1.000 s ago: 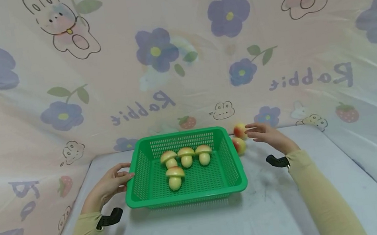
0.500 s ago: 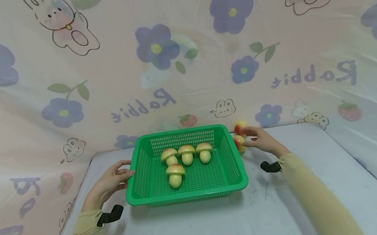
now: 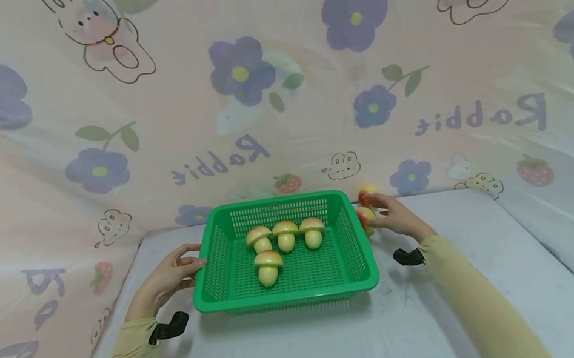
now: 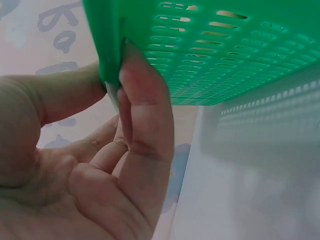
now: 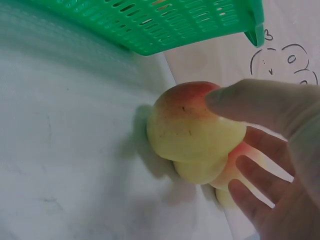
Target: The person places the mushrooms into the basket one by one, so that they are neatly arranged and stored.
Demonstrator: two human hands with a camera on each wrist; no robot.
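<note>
My left hand [image 3: 169,279] pinches the left rim of a green perforated plastic basket [image 3: 287,296], thumb on one side and fingers on the other, as the left wrist view shows. Several toy mushrooms [image 3: 268,268], pale yellow with red-tinged caps, lie inside the basket. Just outside its right wall, two more lie on the table, a nearer mushroom [image 5: 185,130] and a farther mushroom [image 3: 366,192]. My right hand [image 3: 399,218] is at this pair. Its thumb overlaps the nearer mushroom's cap in the right wrist view, while its other fingers extend loosely beside the farther one.
A white-covered table [image 3: 310,347] carries the basket. Behind it and on both sides hangs a pale cloth [image 3: 303,134] printed with flowers and rabbits. Each wrist wears a black camera mount, one by the left sleeve [image 3: 169,329] and one by the right sleeve [image 3: 409,257].
The right hand has moved left and slightly inward, from beside the two loose mushrooms to right against them. The left hand keeps its hold on the basket rim; the basket stays in place.
</note>
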